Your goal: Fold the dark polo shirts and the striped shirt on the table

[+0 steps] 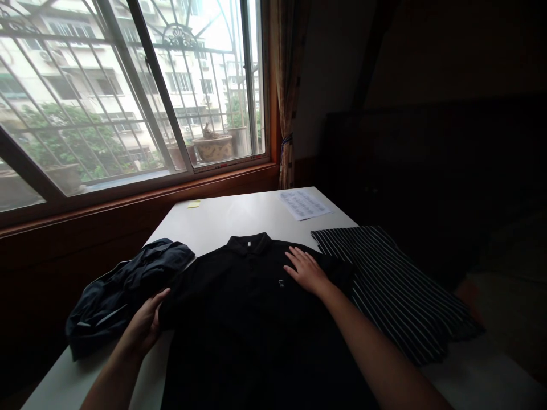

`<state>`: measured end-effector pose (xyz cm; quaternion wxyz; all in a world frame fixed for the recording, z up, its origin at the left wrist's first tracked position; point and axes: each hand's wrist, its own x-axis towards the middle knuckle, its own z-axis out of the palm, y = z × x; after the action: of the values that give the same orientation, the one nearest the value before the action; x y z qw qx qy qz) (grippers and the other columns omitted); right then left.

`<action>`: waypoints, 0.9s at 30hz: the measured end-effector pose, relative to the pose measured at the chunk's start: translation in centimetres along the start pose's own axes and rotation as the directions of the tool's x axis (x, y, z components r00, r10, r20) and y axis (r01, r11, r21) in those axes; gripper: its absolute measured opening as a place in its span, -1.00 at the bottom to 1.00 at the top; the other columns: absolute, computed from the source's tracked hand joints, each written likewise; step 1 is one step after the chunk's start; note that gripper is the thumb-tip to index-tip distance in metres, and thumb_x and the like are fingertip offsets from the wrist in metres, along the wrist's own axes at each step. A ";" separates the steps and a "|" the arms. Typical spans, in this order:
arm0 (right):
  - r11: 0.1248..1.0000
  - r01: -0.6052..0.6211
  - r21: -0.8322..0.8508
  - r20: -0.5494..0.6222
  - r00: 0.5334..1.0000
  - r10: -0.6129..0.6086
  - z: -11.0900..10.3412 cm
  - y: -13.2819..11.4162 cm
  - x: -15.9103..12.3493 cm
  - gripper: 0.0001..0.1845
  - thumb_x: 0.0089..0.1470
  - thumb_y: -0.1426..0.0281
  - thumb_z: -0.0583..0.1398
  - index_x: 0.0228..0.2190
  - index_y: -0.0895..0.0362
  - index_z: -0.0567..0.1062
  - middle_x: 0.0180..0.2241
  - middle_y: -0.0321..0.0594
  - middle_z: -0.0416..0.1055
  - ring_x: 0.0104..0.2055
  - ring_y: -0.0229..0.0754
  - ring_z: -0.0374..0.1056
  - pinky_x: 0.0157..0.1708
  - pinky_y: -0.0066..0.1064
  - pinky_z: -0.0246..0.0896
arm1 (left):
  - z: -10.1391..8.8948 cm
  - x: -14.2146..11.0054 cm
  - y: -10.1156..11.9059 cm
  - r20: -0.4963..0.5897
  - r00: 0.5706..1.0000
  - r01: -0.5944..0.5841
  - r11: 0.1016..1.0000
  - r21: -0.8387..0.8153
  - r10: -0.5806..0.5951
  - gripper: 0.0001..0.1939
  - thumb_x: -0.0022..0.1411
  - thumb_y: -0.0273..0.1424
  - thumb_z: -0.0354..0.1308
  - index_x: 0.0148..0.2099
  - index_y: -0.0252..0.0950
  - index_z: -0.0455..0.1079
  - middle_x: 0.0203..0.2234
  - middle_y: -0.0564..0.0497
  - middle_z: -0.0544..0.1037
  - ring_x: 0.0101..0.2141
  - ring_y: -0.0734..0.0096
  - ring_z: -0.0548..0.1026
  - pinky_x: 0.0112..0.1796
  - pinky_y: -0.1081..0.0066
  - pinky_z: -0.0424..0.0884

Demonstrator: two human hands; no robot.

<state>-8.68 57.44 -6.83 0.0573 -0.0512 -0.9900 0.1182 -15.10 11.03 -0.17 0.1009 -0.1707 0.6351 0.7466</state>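
One black polo shirt (248,319), spread front-up on the white counter (239,213). Left hand (145,322): grip closed on one sleeve (175,302). Right hand (306,270): grip open, fingers spread, resting on the shirt's upper front, grasping nothing. We advise light right-hand pressure, gentle outward sleeve tension. Flanking, we count one crumpled dark garment (123,296), one striped garment (397,290).

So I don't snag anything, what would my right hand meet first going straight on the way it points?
Your right hand appears to rest on the black shirt; sliding straight on, it would probably meet the collar first, though its exact angle is unclear.
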 end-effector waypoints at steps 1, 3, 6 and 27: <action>1.000 0.000 0.003 0.000 1.000 0.000 0.0 0.0 0.0 -0.29 0.31 -0.01 -0.08 0.34 0.07 0.17 0.43 -0.18 -0.09 0.46 -0.07 -0.22 0.39 -0.11 -0.31 | 0.1 -0.1 0.2 0.031 0.999 0.038 0.999 -0.003 -0.038 -0.87 0.22 -0.47 0.26 -0.17 -0.38 0.51 -0.50 -0.01 0.60 -0.51 0.32 0.59 -0.51 0.43 0.54; 1.000 0.000 0.007 -0.001 1.000 0.000 0.0 0.0 0.0 -0.29 0.31 -0.01 -0.08 0.34 0.06 0.17 0.43 -0.19 -0.09 0.46 -0.07 -0.22 0.39 -0.11 -0.31 | 0.3 -0.1 0.4 0.108 0.987 0.120 0.993 -0.018 -0.118 -0.88 0.25 -0.43 0.24 -0.20 -0.39 0.52 -0.54 -0.01 0.59 -0.58 0.34 0.56 -0.57 0.43 0.51; 1.000 0.000 0.005 -0.004 1.000 0.000 -0.1 0.0 0.0 -0.29 0.31 -0.01 -0.08 0.34 0.07 0.18 0.43 -0.19 -0.08 0.46 -0.08 -0.21 0.40 -0.13 -0.32 | 0.3 0.6 0.5 0.143 0.979 0.150 0.988 -0.029 -0.145 -0.84 0.25 -0.43 0.23 -0.13 -0.39 0.53 -0.47 -0.04 0.62 -0.56 0.36 0.57 -0.54 0.44 0.52; 1.000 0.000 0.014 -0.007 1.000 0.000 -0.2 -0.1 -0.2 -0.30 0.31 0.00 -0.07 0.33 0.07 0.20 0.42 -0.19 -0.06 0.45 -0.07 -0.19 0.40 -0.13 -0.33 | -2.9 1.6 1.6 0.006 0.734 -0.311 0.328 0.892 0.679 -0.62 0.22 -0.08 0.05 -0.06 -0.21 0.42 -0.24 -0.10 0.57 -0.18 0.04 0.53 -0.15 0.18 0.42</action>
<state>-8.48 57.41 -6.62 0.0609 -0.0514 -0.9890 0.1247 -16.81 7.83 0.30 -0.1891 -0.0284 0.9405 0.2807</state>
